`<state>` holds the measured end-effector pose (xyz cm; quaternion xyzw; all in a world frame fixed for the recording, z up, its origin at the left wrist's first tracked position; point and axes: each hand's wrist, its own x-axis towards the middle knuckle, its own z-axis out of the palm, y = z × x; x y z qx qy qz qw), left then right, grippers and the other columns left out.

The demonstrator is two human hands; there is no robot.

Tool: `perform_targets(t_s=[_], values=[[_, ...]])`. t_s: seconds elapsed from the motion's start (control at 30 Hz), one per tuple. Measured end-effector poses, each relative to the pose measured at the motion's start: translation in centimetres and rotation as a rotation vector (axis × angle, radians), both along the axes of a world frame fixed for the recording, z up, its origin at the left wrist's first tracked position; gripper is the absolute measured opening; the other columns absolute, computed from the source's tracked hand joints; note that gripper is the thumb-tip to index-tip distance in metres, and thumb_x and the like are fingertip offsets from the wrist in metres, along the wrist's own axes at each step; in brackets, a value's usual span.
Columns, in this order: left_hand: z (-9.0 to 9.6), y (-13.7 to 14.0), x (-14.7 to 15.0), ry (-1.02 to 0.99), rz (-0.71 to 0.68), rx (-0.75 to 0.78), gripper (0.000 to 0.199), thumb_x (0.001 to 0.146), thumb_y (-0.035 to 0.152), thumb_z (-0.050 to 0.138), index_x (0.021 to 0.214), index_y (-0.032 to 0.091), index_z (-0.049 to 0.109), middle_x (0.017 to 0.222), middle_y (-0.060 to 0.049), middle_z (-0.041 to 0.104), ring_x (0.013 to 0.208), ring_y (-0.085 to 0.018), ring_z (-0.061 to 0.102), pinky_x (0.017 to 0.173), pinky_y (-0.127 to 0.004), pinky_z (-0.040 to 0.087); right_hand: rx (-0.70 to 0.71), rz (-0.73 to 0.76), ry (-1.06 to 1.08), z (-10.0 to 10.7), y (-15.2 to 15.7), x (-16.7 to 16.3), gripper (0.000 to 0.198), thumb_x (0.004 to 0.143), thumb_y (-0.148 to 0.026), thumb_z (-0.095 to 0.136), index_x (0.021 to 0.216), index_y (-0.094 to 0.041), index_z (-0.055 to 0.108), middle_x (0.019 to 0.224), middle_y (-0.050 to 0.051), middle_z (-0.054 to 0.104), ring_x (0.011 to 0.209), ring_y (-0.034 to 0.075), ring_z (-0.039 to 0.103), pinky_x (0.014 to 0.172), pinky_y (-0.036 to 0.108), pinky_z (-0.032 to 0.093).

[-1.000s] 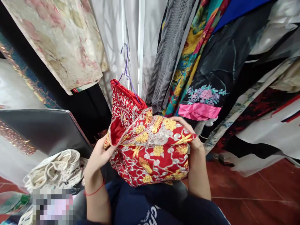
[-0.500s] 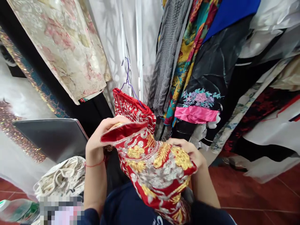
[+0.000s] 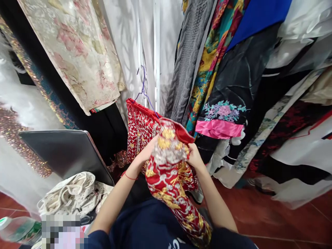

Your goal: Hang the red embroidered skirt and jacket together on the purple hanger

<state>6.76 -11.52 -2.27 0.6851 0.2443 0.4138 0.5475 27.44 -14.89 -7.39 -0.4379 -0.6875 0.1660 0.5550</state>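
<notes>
A red garment with gold and silver embroidery [image 3: 166,180] hangs between my hands in front of my chest, its lower part draped over my lap. My left hand [image 3: 148,151] is closed on its left side, the fingertips hidden by the cloth. On the other side my right hand [image 3: 194,156] grips the edge near an opening where plain red lining shows. Just behind, a red skirt-like piece with silver embroidery [image 3: 138,129] hangs from a purple wire hanger [image 3: 143,90]; the held garment covers part of it.
Hanging clothes crowd both sides, among them a pale floral garment [image 3: 77,58], a grey cable knit [image 3: 183,58] and a black piece with a pink band [image 3: 220,128]. At left stand a dark flat panel [image 3: 67,152], a crumpled cream cloth [image 3: 70,195] and a plastic bottle [image 3: 22,230].
The embroidered garment has been turned, its lined opening moving from the left to the upper right. Both my hands have come closer together, the left moving right and the right moving left.
</notes>
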Motion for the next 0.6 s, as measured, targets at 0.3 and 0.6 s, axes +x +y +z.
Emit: perform_targets(t_s=[0.3,0.6], values=[[-3.2,1.1,-5.6,0.238,-0.251,-0.158,0.069,0.062,0.054,0.089,0.118,0.019,0.068,0.117,-0.011,0.076,0.115,-0.031,0.070,0.104,-0.047,0.054,-0.026,-0.180,0.186,0.6,0.0,-1.0,0.030,0.074,-0.038,0.067,0.095,-0.018,0.073,0.073,0.002,0.075,0.060,0.019,0.064,0.058,0.030,0.054],[-5.5,2.9,-10.2,0.521,-0.275,-0.039,0.051,0.068,0.045,0.085,0.110,0.019,0.074,0.111,-0.005,0.077,0.113,-0.030,0.067,0.107,-0.039,0.051,-0.018,-0.206,0.080,0.1,-0.8,-5.5,0.026,0.072,-0.037,0.065,0.088,-0.020,0.076,0.074,0.003,0.078,0.059,0.025,0.071,0.057,0.032,0.057]])
